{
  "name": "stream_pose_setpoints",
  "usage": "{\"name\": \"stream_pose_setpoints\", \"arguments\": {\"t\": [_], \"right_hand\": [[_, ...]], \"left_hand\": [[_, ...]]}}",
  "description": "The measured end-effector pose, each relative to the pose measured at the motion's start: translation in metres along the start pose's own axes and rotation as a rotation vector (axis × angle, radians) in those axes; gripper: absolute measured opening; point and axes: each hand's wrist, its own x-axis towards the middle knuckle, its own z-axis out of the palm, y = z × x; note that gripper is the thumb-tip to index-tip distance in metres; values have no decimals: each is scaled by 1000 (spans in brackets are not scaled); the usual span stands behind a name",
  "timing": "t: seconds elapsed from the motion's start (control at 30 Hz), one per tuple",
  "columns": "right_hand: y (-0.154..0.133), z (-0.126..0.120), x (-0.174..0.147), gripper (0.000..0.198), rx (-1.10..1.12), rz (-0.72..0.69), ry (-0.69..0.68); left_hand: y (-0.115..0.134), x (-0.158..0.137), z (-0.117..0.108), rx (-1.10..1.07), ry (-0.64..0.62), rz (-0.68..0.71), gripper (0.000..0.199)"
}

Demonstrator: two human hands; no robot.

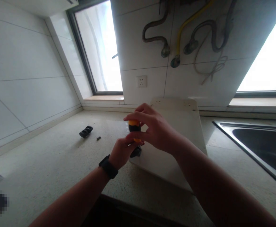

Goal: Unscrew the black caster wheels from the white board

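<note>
My right hand [155, 127] is closed round the orange and black handle of a screwdriver [134, 127], which points down; its tip is hidden. Just below, my left hand [122, 153], with a black watch on its wrist, has its fingers pinched together at the screwdriver's lower end. What they pinch is hidden. Right beside these fingers a black ridged piece [135, 152] sits at the left edge of a large white box-like appliance or panel [175, 157]. Left of it on the counter lie a similar black ridged piece [86, 131] and several small screws [98, 138].
The speckled counter [64, 170] meets tiled walls at the back and left. A steel sink [253, 145] is set in at the right. On the wall are a socket [141, 81], hoses [154, 40] and a yellow pipe [181, 31]. A window [100, 47] stands behind.
</note>
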Motion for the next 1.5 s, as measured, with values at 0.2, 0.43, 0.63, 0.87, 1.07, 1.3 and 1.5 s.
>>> {"name": "stream_pose_setpoints", "arguments": {"t": [0.2,0.43,0.63,0.87,1.07,1.3,1.5], "right_hand": [[0,2,0,46,151,49,25],[10,-3,-3,63,632,95,-246],[8,5,0,45,137,74,-2],[6,15,0,48,310,260,127],[8,9,-2,50,507,170,-44],[8,2,-3,45,325,57,-171],[5,9,1,41,111,59,-4]], "left_hand": [[0,0,0,-29,2,-4,18],[2,-1,-1,-41,29,-49,19],[2,0,1,-3,47,8,20],[2,0,1,9,26,5,18],[0,0,-1,88,31,53,24],[-3,-2,-2,133,9,28,26],[0,-2,-3,178,-16,54,24]]}}
